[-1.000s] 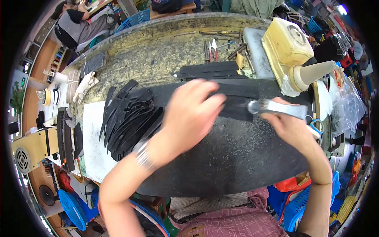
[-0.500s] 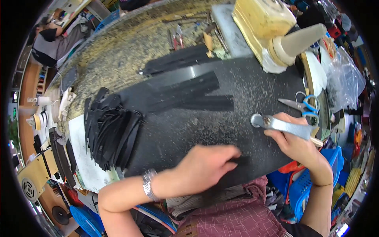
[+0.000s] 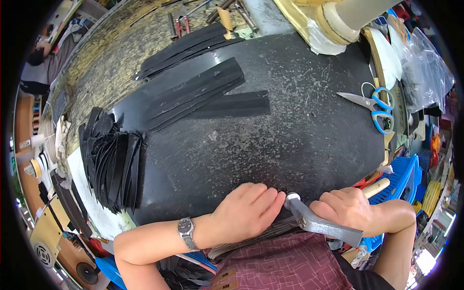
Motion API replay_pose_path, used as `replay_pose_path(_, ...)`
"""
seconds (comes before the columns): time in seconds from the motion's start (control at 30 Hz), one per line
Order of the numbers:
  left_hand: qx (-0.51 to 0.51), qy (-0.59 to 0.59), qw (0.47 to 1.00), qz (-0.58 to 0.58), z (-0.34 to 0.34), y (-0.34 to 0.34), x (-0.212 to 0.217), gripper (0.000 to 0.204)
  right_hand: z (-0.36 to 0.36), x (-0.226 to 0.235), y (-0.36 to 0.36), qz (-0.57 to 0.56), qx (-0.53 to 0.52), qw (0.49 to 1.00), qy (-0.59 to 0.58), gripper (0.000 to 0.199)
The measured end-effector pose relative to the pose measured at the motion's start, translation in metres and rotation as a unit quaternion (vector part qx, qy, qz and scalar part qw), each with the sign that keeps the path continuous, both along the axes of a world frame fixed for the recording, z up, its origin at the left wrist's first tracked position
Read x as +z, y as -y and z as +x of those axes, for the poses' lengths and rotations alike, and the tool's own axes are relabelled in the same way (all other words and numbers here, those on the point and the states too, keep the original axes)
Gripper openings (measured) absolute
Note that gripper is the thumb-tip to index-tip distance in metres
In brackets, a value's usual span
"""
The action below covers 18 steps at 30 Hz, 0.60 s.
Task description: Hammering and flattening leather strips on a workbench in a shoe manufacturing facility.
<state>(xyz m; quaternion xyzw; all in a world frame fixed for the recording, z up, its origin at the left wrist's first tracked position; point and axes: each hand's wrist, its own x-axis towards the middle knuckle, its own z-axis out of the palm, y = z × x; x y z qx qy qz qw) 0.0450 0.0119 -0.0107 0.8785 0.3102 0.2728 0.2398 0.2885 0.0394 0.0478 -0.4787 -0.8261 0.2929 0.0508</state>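
Observation:
My left hand (image 3: pixel 244 212) lies flat at the near edge of the black work mat (image 3: pixel 270 145), pressing on a stack of dark strips (image 3: pixel 251 239) that pokes out under it by my lap. My right hand (image 3: pixel 350 208) grips a metal hammer (image 3: pixel 319 223) with a wooden handle, its head right beside my left fingertips. A wristwatch (image 3: pixel 186 231) is on my left wrist. Long black strips (image 3: pixel 203 96) lie flat in the middle of the mat. A fanned pile of black pieces (image 3: pixel 111 162) sits at the mat's left edge.
Blue-handled scissors (image 3: pixel 374 104) lie at the mat's right side. More black strips (image 3: pixel 188 46) and hand tools (image 3: pixel 181 24) rest on the speckled table behind. A cream machine (image 3: pixel 333 24) stands at the back right, blue crates (image 3: pixel 403 176) to the right.
My left hand drew back from the far strips to the mat's near edge. My right hand with the hammer came down beside it. The view tilted lower.

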Motion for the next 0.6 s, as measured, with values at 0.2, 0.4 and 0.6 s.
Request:
replay_pose_path(0.2,-0.057,-0.079,0.988,0.118,0.001,-0.004,0.004,0.036,0.005,0.013,-0.017,-0.001,0.01,1.0,0.015,0.017)
replay_pose_path(0.4,-0.07,-0.094,0.985,0.124,0.002,-0.007,0.005,0.033,-0.005,0.006,-0.019,0.002,0.026,0.999,0.025,0.018)
replay_pose_path(0.6,-0.06,-0.089,0.992,0.067,-0.004,-0.004,0.007,0.028,-0.008,0.008,-0.013,0.003,0.051,0.998,0.031,0.018)
